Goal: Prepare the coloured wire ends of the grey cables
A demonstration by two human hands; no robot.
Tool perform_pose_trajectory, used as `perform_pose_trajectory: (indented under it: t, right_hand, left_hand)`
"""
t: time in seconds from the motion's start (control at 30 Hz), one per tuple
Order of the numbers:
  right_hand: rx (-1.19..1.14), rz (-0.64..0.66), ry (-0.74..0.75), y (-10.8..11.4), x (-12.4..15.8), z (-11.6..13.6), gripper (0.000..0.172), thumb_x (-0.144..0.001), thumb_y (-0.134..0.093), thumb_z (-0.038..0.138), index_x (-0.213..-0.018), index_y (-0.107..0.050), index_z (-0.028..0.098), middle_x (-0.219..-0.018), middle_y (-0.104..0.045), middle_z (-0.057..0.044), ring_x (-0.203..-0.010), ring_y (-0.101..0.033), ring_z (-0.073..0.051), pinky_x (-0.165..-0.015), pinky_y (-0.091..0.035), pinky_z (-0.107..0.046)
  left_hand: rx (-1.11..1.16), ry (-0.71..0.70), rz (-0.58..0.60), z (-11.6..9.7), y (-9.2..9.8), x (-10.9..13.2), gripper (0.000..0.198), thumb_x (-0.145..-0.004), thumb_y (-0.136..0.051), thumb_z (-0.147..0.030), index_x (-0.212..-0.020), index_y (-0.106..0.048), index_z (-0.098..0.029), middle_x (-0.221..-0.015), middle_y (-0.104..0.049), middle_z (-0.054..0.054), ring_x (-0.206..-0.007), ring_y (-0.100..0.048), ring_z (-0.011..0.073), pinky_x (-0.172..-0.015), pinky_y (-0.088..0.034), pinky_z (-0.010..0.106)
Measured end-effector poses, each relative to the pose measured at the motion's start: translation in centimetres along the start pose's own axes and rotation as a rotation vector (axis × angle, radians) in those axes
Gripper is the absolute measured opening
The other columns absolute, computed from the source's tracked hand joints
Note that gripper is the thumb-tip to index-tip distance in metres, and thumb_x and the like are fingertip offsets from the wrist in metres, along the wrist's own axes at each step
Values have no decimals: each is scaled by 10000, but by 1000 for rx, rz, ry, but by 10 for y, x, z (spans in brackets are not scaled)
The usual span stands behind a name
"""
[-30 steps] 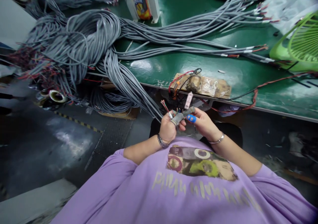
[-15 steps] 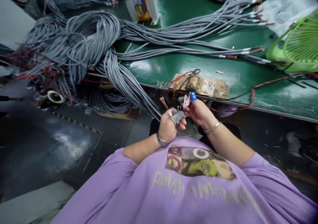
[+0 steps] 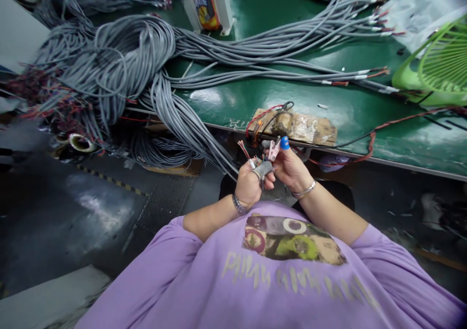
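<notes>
My left hand [image 3: 248,185] is closed around the end of a grey cable [image 3: 204,139], with thin coloured wires [image 3: 243,151] fanning out above the fist. Its fingers wear grey tape wraps. My right hand [image 3: 292,168] is closed on a small pink alligator clip [image 3: 274,149], held up beside the wire ends; a blue cap covers one fingertip. Both hands hover just below the front edge of the green table [image 3: 328,100], in front of a worn wooden block [image 3: 299,127] with red and black leads.
A big heap of grey cables [image 3: 109,71] spills off the table's left end toward the dark floor. More cable bundles [image 3: 292,42] lie across the table. A green plastic basket [image 3: 434,66] sits at the right, a tape roll [image 3: 80,142] at the left.
My right hand has risen from beside the left hand toward the wooden block and taken hold of the pink clip. My left hand has stayed almost still.
</notes>
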State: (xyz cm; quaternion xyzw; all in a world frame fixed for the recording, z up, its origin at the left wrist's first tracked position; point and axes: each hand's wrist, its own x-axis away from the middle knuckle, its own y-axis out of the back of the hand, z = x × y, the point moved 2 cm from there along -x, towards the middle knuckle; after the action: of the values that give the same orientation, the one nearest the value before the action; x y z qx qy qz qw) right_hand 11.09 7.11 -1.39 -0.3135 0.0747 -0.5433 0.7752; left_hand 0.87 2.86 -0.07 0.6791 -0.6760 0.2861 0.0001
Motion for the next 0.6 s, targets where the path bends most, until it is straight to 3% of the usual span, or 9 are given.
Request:
perform_pose_trajectory:
  t: [0.13, 0.27, 0.43, 0.6]
  right_hand:
    - [-157, -107, -2, 5, 3, -5, 649, -662, -533, 857, -786, -563, 220, -641, -570, -5, -480, -447, -123, -437, -384, -274]
    - [-185, -46, -56, 14, 10, -10, 594, -680, -599, 794, -769, -586, 208, -680, -577, 2, -525, -460, -107, -487, -411, -250]
    - [-25, 62, -136, 24, 21, -11, 431, -622, -821, 539, -692, -601, 176, -609, -568, 11, -527, -489, -111, -489, -385, -243]
    - [113, 73, -83, 21, 26, -7, 329, -655, -832, 402, -729, -605, 177, -586, -623, 10, -503, -558, -133, -498, -419, -263]
  left_hand:
    - [-25, -4, -12, 1, 4, 4, 399, -634, -756, -488, -718, -522, -175, -516, -590, -36, -342, -482, 71, -353, -342, 186]
    - [-31, -26, 6, 5, 12, 8, 405, -644, -759, -498, -708, -528, -171, -523, -600, -31, -352, -502, 76, -359, -364, 186]
    - [-74, -17, 51, 12, 20, 10, 410, -655, -763, -502, -723, -539, -166, -549, -623, -22, -361, -523, 83, -370, -383, 189]
    - [-161, 11, 136, 17, 24, 7, 380, -693, -747, -484, -713, -548, -160, -582, -650, 0, -401, -566, 97, -406, -426, 196]
